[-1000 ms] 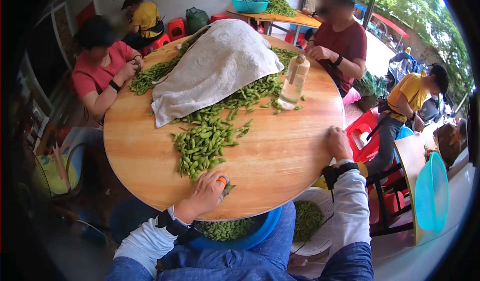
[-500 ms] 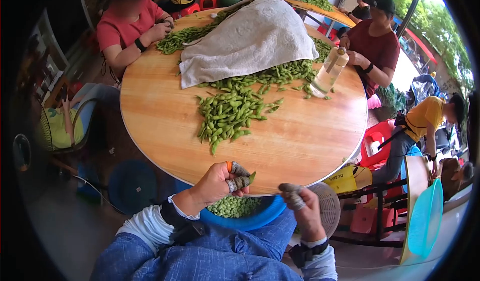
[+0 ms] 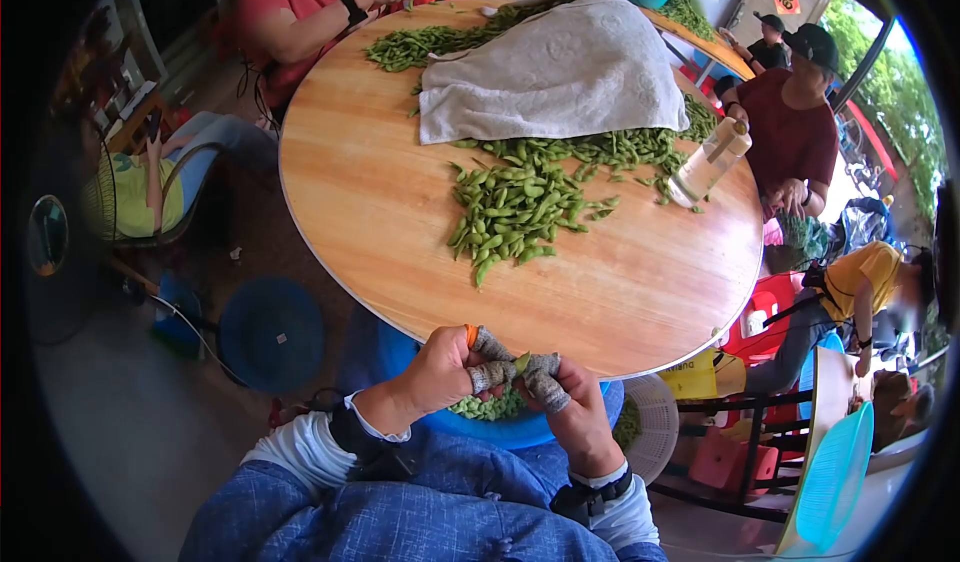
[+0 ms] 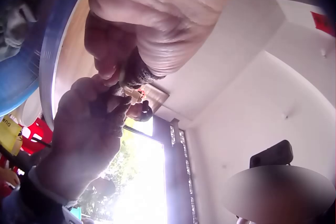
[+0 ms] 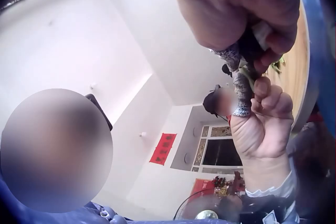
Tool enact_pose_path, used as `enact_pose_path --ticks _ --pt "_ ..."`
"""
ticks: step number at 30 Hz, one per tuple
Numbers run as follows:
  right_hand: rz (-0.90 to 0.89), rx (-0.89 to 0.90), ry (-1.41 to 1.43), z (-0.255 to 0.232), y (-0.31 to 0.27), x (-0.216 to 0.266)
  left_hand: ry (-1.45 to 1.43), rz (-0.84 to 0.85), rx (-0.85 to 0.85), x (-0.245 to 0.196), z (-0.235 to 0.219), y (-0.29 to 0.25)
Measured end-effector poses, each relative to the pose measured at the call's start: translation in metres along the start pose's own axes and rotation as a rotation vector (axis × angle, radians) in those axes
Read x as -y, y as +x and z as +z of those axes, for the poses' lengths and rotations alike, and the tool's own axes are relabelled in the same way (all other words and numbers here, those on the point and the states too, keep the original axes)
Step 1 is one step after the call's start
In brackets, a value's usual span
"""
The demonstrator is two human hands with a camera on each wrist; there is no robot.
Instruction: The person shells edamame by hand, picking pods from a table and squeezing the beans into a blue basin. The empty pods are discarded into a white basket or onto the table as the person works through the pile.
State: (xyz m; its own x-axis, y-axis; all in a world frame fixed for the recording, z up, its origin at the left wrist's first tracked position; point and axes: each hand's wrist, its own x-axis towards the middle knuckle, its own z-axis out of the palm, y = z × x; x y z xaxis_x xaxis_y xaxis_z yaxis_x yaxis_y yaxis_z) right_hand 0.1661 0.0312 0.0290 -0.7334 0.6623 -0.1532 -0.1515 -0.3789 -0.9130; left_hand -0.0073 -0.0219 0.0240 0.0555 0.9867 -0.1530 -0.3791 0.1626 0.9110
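Note:
A green pod [image 3: 521, 363] is between the two hands, over the table's near edge. The left hand [image 3: 436, 370] pinches it between wrapped thumb and forefinger; an orange band circles one finger. From the other side, the right hand [image 3: 578, 408] pinches the pod with wrapped fingertips. Under the hands is a blue basin [image 3: 540, 432] holding shelled green beans [image 3: 487, 406]. In the right wrist view, the pod [image 5: 249, 76] shows partly between the fingertips. Farther up the table [image 3: 380, 232] lies a pile of pods [image 3: 515, 207].
A grey cloth [image 3: 560, 72] covers a mound of pods. A clear bottle [image 3: 708, 165] stands at the table's right. Beside the blue basin is a white basket [image 3: 655, 427]. People sit around the table; a red stool [image 3: 765, 312] and another blue basin [image 3: 271, 334] are on the floor.
The right hand has come from the table's right edge to meet the left hand at the pod. The left hand has lifted off the tabletop with the pod. The head view has shifted.

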Motion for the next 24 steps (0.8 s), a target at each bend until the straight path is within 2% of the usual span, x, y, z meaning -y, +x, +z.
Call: enact_pose_path --ticks 4,7,10,13,24 --pt "-0.009 0.021 -0.007 0.000 0.001 -0.004 0.009 -0.008 -0.019 0.001 -0.001 -0.003" --pt "-0.036 -0.077 -0.048 0.018 -0.001 0.004 -0.006 -0.005 -0.007 0.002 -0.004 -0.006" --pt "-0.007 -0.006 -0.054 0.011 -0.003 0.001 0.001 -0.013 0.001 0.004 -0.006 -0.007" --pt "-0.005 -0.087 -0.094 0.023 -0.001 0.006 -0.003 -0.013 0.005 0.003 -0.005 -0.008" --pt "0.024 -0.034 -0.078 0.021 -0.003 -0.003 -0.003 -0.033 -0.007 0.006 -0.008 -0.017"
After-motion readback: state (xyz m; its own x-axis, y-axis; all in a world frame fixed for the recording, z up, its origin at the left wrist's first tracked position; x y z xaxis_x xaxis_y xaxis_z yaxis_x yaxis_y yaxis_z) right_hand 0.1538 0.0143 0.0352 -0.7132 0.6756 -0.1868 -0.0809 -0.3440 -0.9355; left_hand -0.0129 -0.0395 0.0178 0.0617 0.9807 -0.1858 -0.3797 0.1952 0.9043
